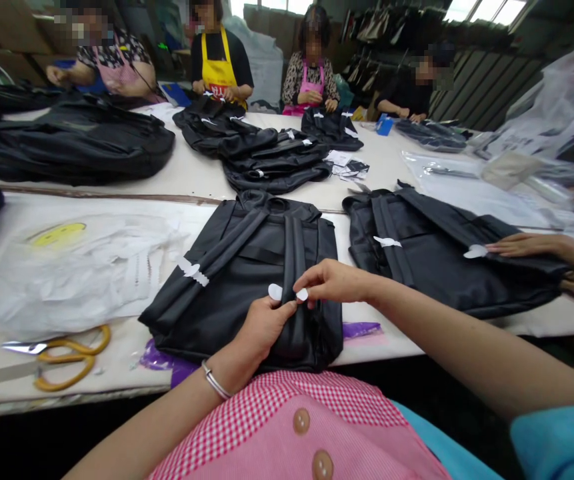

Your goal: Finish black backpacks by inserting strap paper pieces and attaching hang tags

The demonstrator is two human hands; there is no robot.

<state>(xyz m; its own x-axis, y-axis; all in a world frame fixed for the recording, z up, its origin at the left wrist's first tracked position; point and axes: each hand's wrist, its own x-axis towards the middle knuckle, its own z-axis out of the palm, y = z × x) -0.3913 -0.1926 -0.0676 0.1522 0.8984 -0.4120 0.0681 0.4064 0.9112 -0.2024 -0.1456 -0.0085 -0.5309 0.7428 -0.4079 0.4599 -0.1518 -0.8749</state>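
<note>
A black backpack [247, 293] lies on the table in front of me with its two shoulder straps facing up. Around its left strap sits a white paper wrap [193, 271]. At the right strap [294, 267], a white tag [302, 294] is pinched between the fingertips of my right hand [329, 281]. My left hand [267, 327] is closed on the same strap, its thumb and fingers pressed by a rounded white tab [275, 292]. What lies beneath the left fingers is partly hidden.
Orange-handled scissors [67, 357] and a clear plastic bag of white strips [87, 273] lie left. Another backpack [447, 253], touched by a co-worker's hands [541, 250], is on the right. More black bags [267, 157] and several people are across the table [187, 183].
</note>
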